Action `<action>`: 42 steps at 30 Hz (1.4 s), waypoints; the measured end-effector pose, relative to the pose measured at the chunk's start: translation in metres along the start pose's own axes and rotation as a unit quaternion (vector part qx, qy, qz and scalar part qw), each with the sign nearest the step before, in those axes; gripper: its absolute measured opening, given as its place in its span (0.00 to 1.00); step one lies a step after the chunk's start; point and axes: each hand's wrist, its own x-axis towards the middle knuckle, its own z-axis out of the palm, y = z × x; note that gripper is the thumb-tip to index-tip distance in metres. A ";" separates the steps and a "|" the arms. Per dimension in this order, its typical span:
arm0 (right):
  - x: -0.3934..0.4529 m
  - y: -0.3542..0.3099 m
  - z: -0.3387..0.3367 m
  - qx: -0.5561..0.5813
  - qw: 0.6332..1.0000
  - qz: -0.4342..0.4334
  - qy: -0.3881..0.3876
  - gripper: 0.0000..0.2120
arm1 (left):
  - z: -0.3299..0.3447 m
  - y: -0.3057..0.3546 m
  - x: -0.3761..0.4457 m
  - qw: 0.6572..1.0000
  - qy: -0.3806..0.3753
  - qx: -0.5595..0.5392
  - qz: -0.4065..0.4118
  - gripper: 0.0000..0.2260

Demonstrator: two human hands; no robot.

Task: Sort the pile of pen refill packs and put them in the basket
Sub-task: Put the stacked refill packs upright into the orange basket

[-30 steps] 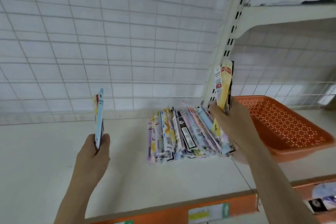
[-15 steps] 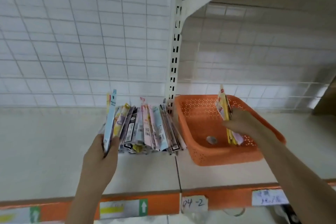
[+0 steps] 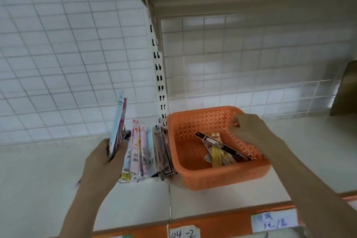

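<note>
Packs [image 3: 220,148] lie in basket [image 3: 222,177]; right hand [image 3: 251,131] above, seemingly empty.

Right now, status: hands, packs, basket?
Left hand grips upright packs. Right hand over basket, holding nothing. Several packs in basket. Pile on shelf beside it; nothing blocking.

A white paper label [image 3: 184,232] fixed to the orange front edge of the shelf [image 3: 222,224], below the seam between two shelf boards, carries the handwritten characters "04-2", the first of them possibly a "D". A second white label [image 3: 274,220], further right on the same edge, bears blue handwritten characters too blurred to read. Printing on the pen refill packs [image 3: 146,152] standing on the shelf, including barcode-like panels, cannot be made out, nor can the small red mark on a pack in the basket [image 3: 222,177].
</note>
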 end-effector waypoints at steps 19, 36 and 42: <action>-0.030 0.151 0.052 0.091 0.983 0.093 0.127 0.06 | 0.160 0.076 0.036 0.881 -0.365 0.300 0.019 0.20; -0.032 0.149 0.061 0.031 0.988 0.071 0.135 0.08 | 0.183 0.069 0.041 0.802 -0.374 0.452 0.111 0.17; -0.036 0.143 0.059 0.015 0.989 0.071 0.129 0.09 | 0.178 0.067 0.045 0.826 -0.349 0.427 0.118 0.12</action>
